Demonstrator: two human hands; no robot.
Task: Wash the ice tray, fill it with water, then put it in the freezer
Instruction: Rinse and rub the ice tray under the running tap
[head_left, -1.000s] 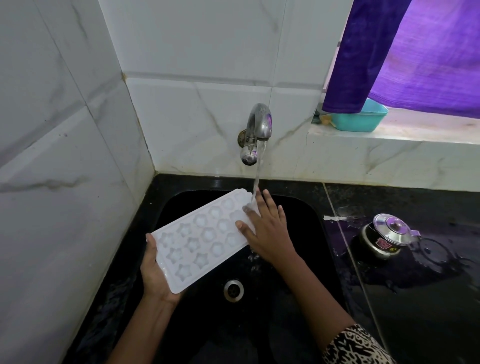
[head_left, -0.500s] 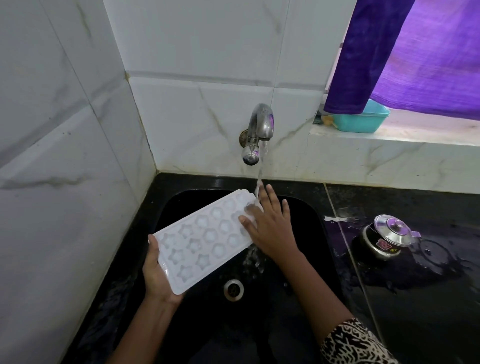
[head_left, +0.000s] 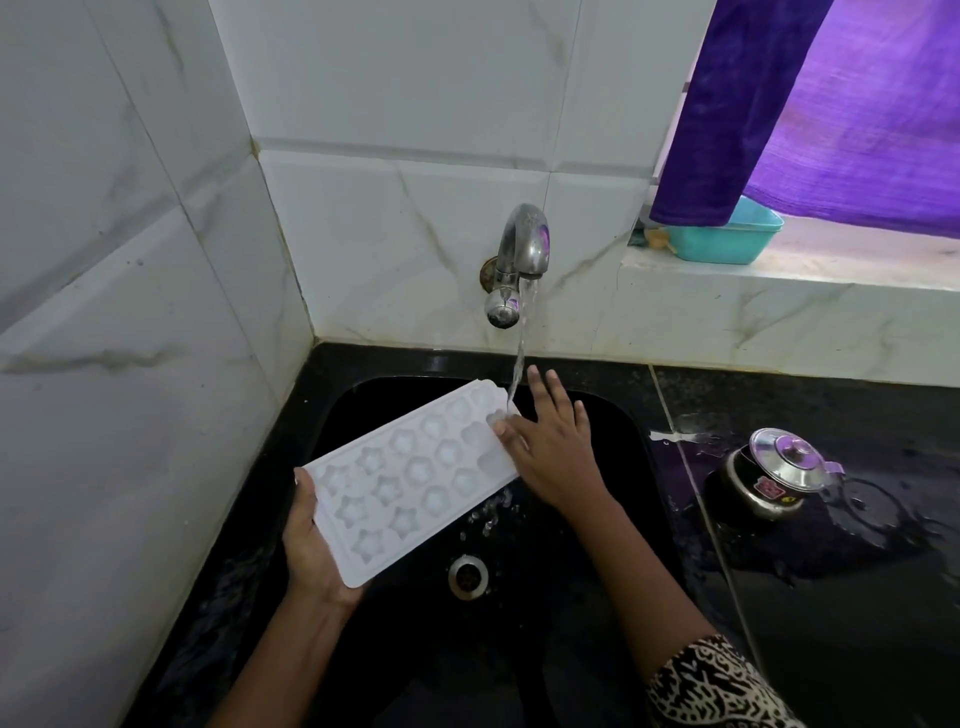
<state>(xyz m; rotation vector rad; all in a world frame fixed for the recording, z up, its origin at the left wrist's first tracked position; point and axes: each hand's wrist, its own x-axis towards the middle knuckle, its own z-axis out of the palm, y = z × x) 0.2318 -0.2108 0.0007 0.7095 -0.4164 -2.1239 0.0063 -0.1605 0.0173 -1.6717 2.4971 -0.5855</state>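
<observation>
A white ice tray (head_left: 410, 475) with star and round moulds is held tilted over the black sink (head_left: 597, 415). My left hand (head_left: 306, 540) grips its near end from below, thumb on the rim. My right hand (head_left: 553, 447) lies flat with straight fingers at the tray's far right corner, thumb touching the tray. Water runs from the steel tap (head_left: 517, 260) in a thin stream onto that far corner and drips off the tray's lower edge into the sink.
The sink drain (head_left: 468, 576) lies below the tray. A small steel pot with lid (head_left: 776, 475) stands on the wet black counter at right. A teal tub (head_left: 722, 239) sits on the window ledge under a purple curtain (head_left: 810, 104). Tiled walls close the left and back.
My right hand has slid a little along the tray's far end under the stream. The tray stays in my left hand, almost unmoved.
</observation>
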